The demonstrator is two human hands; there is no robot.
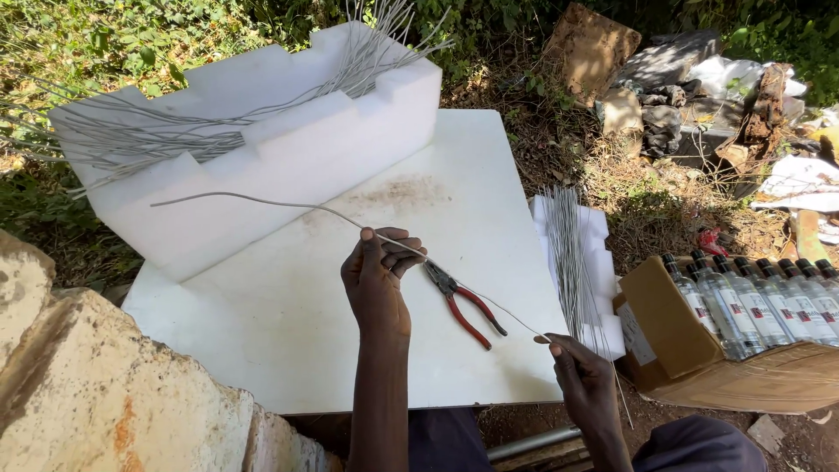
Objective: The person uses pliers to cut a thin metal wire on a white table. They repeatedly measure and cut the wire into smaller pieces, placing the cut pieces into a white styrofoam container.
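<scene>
Head view, looking down on a white board set outdoors. Left hand, frame centre, fingers curled shut on a long grey wire; right hand, lower right, pinches the same wire's near end betw. thumb & fingertips. Wire runs from upper left of the board, through the left hand, down to the right hand; held at two pts it is kept taut & straight over that stretch, while the free far end arcs loosely. Red-handled pliers lie on the board just beside the left hand, within easy reach, jaws toward it. Bundle of straight cut wires rests on a foam block at the board's right edge, ends aligned. Upper left: big stepped foam piece cradling a loose sheaf of bent wires, its notches keeping them from sliding off. Right edge: carton of clear bottles w. dark caps. Lower left: stone. Upper right: rubble & litter on dry ground.
</scene>
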